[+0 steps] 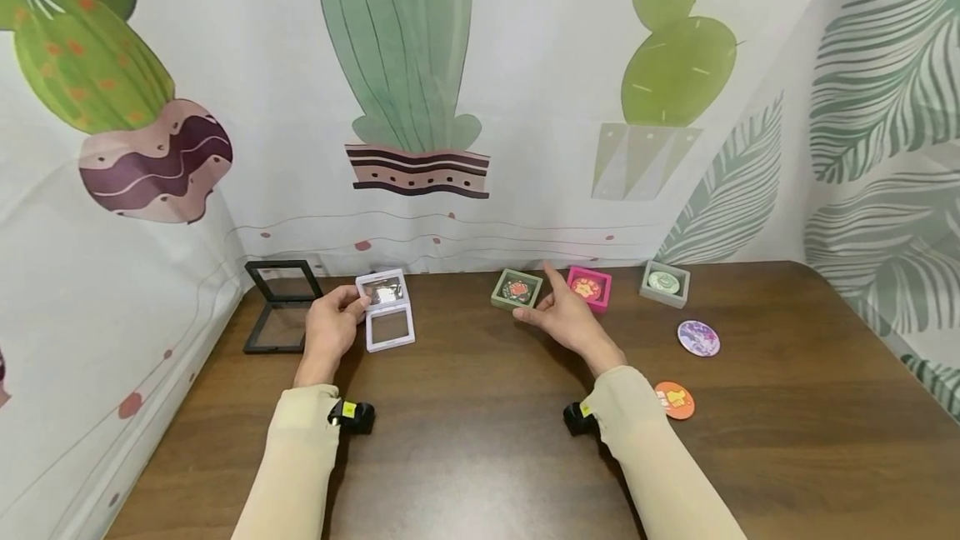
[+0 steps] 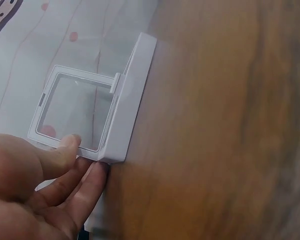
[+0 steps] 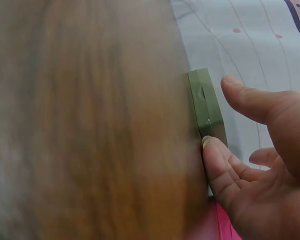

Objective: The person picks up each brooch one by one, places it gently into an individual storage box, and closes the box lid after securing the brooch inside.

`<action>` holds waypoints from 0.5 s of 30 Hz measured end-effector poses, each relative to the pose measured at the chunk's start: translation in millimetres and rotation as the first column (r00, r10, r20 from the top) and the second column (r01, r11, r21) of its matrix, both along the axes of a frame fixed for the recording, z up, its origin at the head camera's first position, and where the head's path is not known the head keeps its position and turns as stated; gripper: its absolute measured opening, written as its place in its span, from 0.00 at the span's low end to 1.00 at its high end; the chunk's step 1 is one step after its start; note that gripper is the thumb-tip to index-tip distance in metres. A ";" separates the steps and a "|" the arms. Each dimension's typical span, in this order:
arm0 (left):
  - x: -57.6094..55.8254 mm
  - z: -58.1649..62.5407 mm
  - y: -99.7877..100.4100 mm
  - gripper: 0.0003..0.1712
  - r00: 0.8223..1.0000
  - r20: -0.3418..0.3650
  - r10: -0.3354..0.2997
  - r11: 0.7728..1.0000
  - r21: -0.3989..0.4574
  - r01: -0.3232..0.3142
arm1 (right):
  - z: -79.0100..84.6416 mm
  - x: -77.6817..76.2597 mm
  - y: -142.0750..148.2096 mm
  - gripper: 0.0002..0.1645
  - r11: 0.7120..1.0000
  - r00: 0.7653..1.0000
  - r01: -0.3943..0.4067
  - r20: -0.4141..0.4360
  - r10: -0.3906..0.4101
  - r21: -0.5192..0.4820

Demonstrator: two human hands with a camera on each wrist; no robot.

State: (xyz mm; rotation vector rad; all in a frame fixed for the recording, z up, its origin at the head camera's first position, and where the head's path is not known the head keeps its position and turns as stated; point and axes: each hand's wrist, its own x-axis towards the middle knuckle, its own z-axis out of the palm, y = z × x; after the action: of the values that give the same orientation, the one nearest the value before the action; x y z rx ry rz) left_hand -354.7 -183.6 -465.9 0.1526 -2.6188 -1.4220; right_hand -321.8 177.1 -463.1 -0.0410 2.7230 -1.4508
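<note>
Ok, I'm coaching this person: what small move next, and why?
Probably bring the right hand from beside the green display case toward the loose purple badge: the left hand pinches the open white display case, which shows no badge.

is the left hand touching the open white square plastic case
Touching: in the left wrist view, the left hand lays its thumb across the rim of the white case.

Five square cases (image 1: 388,307), two opened, three holding one round badge (image 1: 518,290) each; two loose badges (image 1: 699,338); two hands (image 1: 332,322); two wrist cameras (image 1: 362,418).
</note>
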 end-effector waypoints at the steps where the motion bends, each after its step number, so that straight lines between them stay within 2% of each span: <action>1: 0.6 0.5 0.0 0.14 1.000 -0.001 0.002 1.000 0.003 -0.002 | 0.3 0.0 -0.3 0.63 1.000 1.000 -0.002 -0.001 0.002 0.007; 9: 4.2 2.5 1.0 0.14 1.000 -0.005 -0.018 1.000 0.008 0.018 | 3.3 2.0 -2.0 0.49 0.998 1.000 -0.013 0.001 0.012 0.060; 15: 5.5 2.1 0.9 0.13 1.000 -0.003 -0.027 1.000 0.012 0.027 | 12.5 8.1 -5.8 0.44 0.996 1.000 -0.025 -0.011 0.026 0.080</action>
State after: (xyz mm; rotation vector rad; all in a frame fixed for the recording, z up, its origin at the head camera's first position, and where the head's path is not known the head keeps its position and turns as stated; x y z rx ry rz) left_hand -349.2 -182.7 -463.7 0.1161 -2.6200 -1.4457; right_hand -313.7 171.4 -450.6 -0.0810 2.7764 -1.3379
